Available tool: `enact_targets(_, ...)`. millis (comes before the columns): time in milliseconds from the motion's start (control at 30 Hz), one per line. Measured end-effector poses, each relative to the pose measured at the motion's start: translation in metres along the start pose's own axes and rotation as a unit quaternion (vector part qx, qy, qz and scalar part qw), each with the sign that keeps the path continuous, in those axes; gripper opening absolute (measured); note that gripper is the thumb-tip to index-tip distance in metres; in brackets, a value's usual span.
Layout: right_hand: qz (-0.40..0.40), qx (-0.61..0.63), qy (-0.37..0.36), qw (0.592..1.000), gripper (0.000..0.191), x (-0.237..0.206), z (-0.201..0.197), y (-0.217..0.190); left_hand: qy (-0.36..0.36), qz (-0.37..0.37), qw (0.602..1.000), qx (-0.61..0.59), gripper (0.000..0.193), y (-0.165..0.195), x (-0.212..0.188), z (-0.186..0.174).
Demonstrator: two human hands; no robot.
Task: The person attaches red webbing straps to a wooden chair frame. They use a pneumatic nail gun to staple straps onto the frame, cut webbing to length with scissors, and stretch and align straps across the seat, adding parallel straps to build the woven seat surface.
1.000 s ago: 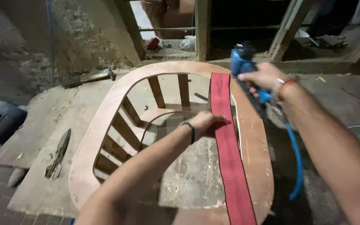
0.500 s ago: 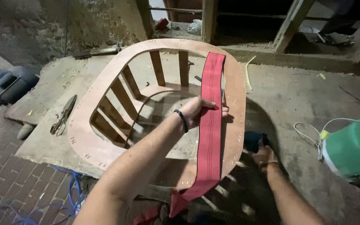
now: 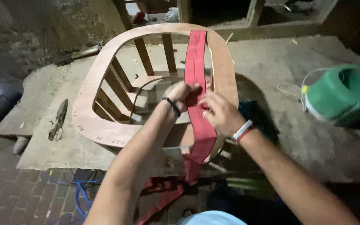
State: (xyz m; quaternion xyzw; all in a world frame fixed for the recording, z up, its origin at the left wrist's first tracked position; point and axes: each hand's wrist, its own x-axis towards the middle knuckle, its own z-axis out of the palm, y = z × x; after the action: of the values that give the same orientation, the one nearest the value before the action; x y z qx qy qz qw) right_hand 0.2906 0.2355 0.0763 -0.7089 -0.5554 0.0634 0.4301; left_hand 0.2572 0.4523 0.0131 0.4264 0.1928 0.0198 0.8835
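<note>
Bare forearms, black band on left hand wrist, white-and-red band on right hand wrist

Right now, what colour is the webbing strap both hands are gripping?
Red, the webbing strap shows clearly in the head view.

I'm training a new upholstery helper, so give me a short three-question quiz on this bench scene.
1. True or false: both hands grip the red webbing strap.
2. Which tool lies left of the wooden chair frame? A) hammer B) shears C) saw
3. What colour is the container at the right edge?

Key:
1. True: left hand and right hand both hold it.
2. B, the shears.
3. Green.
</note>
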Motion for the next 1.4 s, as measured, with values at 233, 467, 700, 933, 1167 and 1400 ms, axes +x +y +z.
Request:
enact_targets(233, -0.076, -0.211, -0.018, 0.974, 0.032, -0.015, 0.024, 0.019, 0.082, -0.001, 0.993, -0.083, 0.032, 0.021, -0.014, -0.008)
enact_targets(467, -0.042, -0.175, 0.097, 0.979, 0.027, -0.017, 0.035, 0.06, 0.037, 0.003, 0.996, -0.08, 0.026, -0.007, -0.004, 0.006)
enact_targets(700, -0.033, -0.2, 0.077, 0.976, 0.024, -0.004, 0.044, 0.096, 0.165, 0.14, 0.969, 0.117, 0.023, -0.067, -0.014, 0.009)
enact_targets(933, -0.019, -0.227, 0.095, 0.969, 0.027, 0.009, 0.053, 0.105, 0.198, 0.143, 0.969, 0.033, 0.025, -0.136, -0.085, 0.054)
enact_targets(1167, -0.063, -0.257, 0.061, 0.962, 0.029, 0.006, 0.041, 0.075, 0.198, 0.15, 0.969, 0.014, 0.028, -0.168, -0.14, 0.081)
enact_targets(1400, -0.045, -0.258, 0.053, 0.964, 0.027, -0.005, 0.04, 0.06, 0.181, 0.16, 0.97, -0.012, 0.03, -0.205, -0.136, 0.069)
